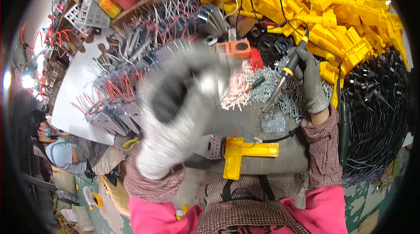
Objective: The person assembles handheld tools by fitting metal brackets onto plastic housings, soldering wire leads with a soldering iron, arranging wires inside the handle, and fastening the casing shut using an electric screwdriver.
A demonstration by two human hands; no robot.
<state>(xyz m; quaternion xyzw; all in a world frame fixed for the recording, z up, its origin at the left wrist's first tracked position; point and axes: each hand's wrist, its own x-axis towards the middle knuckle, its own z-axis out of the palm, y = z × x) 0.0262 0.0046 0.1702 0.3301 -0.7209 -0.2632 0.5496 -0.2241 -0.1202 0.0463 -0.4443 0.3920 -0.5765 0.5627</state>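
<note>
My right hand (308, 75), in a grey glove, is closed around a soldering iron (289, 65) with a black and yellow handle. The iron's metal tip slants down and left over the bench (284, 159). Smeared by motion, my gloved left hand (183, 89) is raised left of centre, and its fingers cannot be made out. Near the bench's front edge lies a yellow plastic housing (236, 157) with an arm pointing right. A perforated metal piece (214, 147) touches its left side. A thin red wire and a black cable (280, 138) run just above it.
Piles of pink tubes (239, 86) and grey screw-like pieces (280, 86) lie behind, with a screwdriver (255, 84) and an orange meter (236, 50). Yellow housings (332, 11) heap at back right, black cables (372, 116) at right. Wired metal parts (116, 87) stand at left; a person (65, 153) sits beyond.
</note>
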